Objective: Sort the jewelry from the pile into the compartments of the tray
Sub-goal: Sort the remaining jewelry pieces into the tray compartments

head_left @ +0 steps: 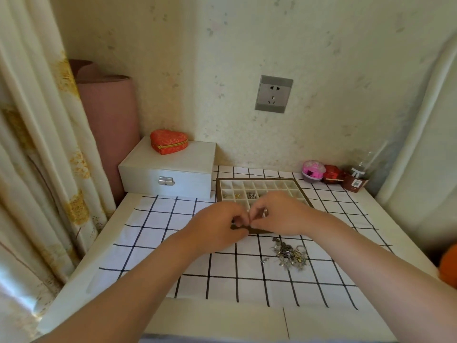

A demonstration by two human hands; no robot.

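Note:
A brown-rimmed tray with many small cream compartments lies on the checked cloth; a few left compartments hold small gold and dark pieces. My left hand and my right hand meet over the tray's near edge, fingertips curled together, pinching a tiny piece of jewelry that is too small to make out. The hands hide the tray's front rows. The jewelry pile, a tangle of silver and bronze bits, lies on the cloth just in front of the tray, below my right wrist.
A white latched box with a red heart-shaped case on top stands at the back left. A pink ball, a red box and a brown package sit at the back right. A curtain hangs on the left.

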